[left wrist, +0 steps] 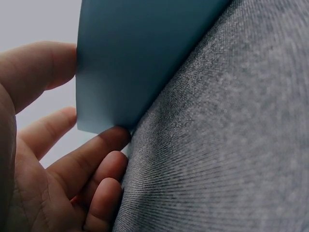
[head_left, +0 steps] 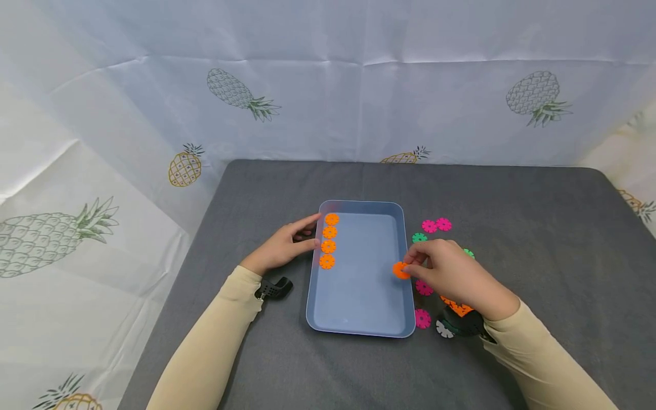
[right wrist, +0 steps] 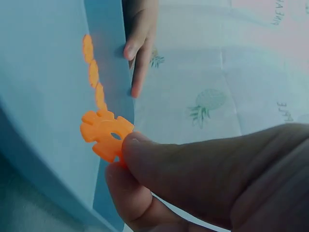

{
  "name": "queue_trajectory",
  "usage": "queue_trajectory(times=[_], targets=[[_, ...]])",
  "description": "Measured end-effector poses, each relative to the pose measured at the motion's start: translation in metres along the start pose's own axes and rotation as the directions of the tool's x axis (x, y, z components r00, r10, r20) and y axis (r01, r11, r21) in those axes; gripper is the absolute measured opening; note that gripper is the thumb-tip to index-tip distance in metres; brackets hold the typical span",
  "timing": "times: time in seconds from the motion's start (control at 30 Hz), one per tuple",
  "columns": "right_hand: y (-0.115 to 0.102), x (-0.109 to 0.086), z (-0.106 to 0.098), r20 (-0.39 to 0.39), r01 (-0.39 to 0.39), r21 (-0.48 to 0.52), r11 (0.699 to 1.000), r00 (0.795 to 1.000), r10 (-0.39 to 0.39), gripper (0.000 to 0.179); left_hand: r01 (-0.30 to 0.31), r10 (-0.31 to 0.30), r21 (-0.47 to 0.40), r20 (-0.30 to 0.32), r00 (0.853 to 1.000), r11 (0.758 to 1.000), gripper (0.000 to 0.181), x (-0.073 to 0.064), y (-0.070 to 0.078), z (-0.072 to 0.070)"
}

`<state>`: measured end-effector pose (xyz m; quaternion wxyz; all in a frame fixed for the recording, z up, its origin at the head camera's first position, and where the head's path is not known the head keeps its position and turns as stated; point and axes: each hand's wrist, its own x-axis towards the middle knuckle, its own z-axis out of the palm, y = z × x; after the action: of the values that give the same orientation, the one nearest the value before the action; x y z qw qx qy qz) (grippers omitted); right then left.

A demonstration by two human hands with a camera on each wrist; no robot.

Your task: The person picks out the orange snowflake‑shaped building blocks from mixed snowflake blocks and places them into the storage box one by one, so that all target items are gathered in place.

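My right hand [head_left: 453, 273] pinches an orange notched plastic disc [head_left: 400, 270] between thumb and fingers, over the right side of a blue tray [head_left: 361, 290]. In the right wrist view the disc [right wrist: 104, 133] shows its slots and centre hole. Down the tray's left side runs a column of several orange discs [head_left: 328, 246]. At the tray's left edge rests my left hand [head_left: 282, 246], its thumb and index finger touching the rim. The left wrist view shows those fingertips against the tray wall [left wrist: 130, 63], with the lower fingers loosely bent near the cloth.
To the tray's right lie pink discs [head_left: 422, 319], a green disc [head_left: 419, 237] and a white disc [head_left: 445, 329]. More orange discs [head_left: 463, 311] are partly hidden beneath my right wrist. Grey cloth [head_left: 538, 245] covers the table; a pineapple-print curtain [head_left: 328, 102] hangs behind.
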<state>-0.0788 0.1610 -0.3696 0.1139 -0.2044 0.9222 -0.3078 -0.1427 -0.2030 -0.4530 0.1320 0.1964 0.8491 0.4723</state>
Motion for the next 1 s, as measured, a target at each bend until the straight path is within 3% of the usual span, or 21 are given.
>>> queue_trajectory(times=[0.57, 1.0], targets=[[-0.030, 0.045, 0.033, 0.045, 0.067, 0.004, 0.998, 0.997, -0.067, 0.009, 0.007, -0.007, 0.013, 0.005, 1.000, 1.000, 0.066, 0.002, -0.002, -0.001], [-0.046, 0.069, 0.063, 0.103, 0.041, 0.026, 0.999, 0.994, -0.043, 0.010, 0.003, -0.003, 0.004, -0.005, 1.000, 1.000, 0.066, 0.003, -0.004, 0.002]])
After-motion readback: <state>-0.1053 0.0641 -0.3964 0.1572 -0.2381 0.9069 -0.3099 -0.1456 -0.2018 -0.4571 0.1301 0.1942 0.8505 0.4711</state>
